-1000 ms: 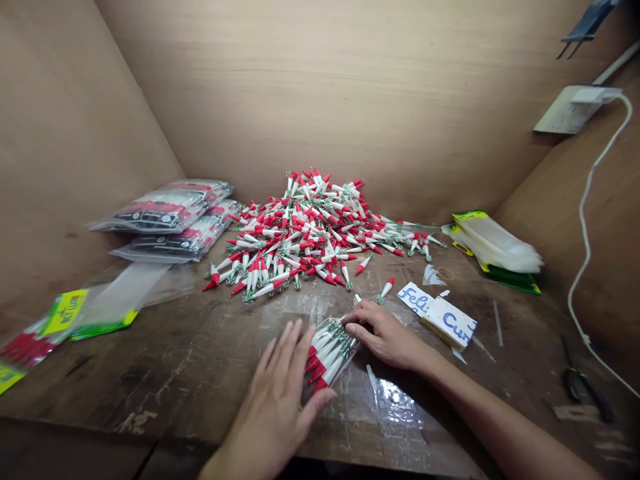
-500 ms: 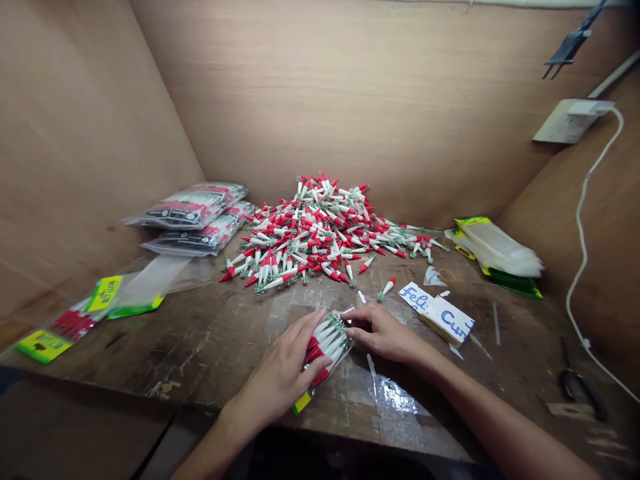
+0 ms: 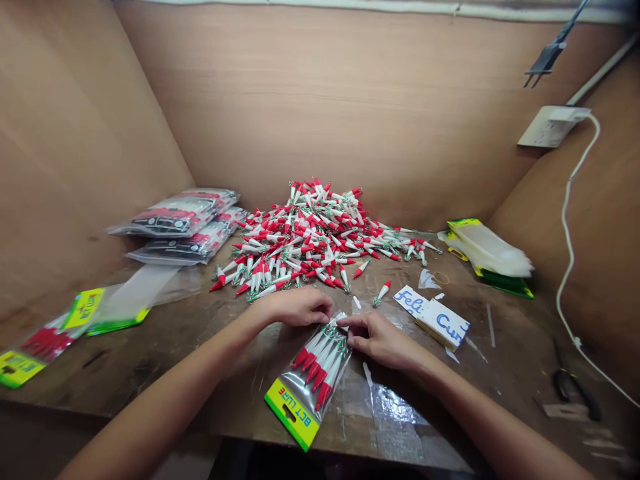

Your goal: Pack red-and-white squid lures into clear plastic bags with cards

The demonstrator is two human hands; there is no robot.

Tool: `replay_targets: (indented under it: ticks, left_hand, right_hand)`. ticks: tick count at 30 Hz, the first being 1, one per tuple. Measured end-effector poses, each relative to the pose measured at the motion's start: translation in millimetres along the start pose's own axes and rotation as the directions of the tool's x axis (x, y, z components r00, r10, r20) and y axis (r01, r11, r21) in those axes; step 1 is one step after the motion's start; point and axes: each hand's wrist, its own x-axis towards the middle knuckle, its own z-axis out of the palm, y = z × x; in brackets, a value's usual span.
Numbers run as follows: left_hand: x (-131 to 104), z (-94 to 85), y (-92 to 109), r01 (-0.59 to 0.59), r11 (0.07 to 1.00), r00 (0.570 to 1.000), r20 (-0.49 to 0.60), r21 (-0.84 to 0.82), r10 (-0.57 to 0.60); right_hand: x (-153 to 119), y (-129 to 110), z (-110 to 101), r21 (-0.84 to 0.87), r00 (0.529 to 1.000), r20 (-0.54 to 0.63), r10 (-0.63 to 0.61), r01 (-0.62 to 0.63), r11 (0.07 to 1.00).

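Note:
A clear bag of red and white lures (image 3: 320, 360) lies tilted on the table, its yellow and green header (image 3: 293, 412) toward the front edge. The lures inside point their red ends at the header. My left hand (image 3: 303, 307) is closed, its fingertips at the bag's far end. On the right of that same end, my right hand (image 3: 377, 339) has its thumb and index finger pressed near the bag's edge. Both hands pinch at the bag's far end.
Behind is a large pile of loose lures (image 3: 310, 233). Filled bags (image 3: 180, 213) and packaged lures (image 3: 47, 340) are on the left. Printed cards (image 3: 443, 320), empty bags (image 3: 493, 250), pliers (image 3: 575, 387) and a white cable (image 3: 565, 247) are on the right.
My left hand has moved from the bag's left side and middle up to its far end, uncovering the lures and header. My right hand stays near the far end. The view has shifted slightly.

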Motion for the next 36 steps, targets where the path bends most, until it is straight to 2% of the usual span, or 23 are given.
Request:
replay_targets:
  ticks: [6, 14, 19, 26, 31, 36]
  left_hand:
    - [-7, 5.8, -6, -0.016, 0.996, 0.999, 0.028, -0.088, 0.018]
    - [-9, 12.2, -15, -0.102, 0.98, 0.995, -0.021, -0.169, 0.1]
    - [-9, 19.1, -16, -0.094, 0.981, 0.995, -0.052, -0.17, 0.087]
    - [-8, 24.3, -17, -0.143, 0.972, 0.988, -0.078, -0.187, 0.131]
    - [-8, 20.3, -21, -0.199, 0.957, 0.979, -0.078, -0.21, 0.187]
    - [-8, 19.6, -25, -0.205, 0.953, 0.977, -0.097, -0.221, 0.188]
  right_hand:
    - [1, 2, -6, -0.105, 0.999, -0.004, -0.038, 0.037, 0.994]
    - [0, 7, -8, -0.099, 0.999, 0.006, -0.053, 0.053, 0.994]
    - [1, 4, -7, -0.089, 0.998, -0.042, -0.036, 0.032, 0.996]
    - [5, 3, 2, -0.296, 0.991, -0.06, -0.122, 0.099, 0.95]
    - [6, 3, 0, -0.287, 0.989, -0.057, -0.139, 0.117, 0.951]
    - [5, 3, -2, -0.245, 0.99, -0.048, -0.135, 0.119, 0.962]
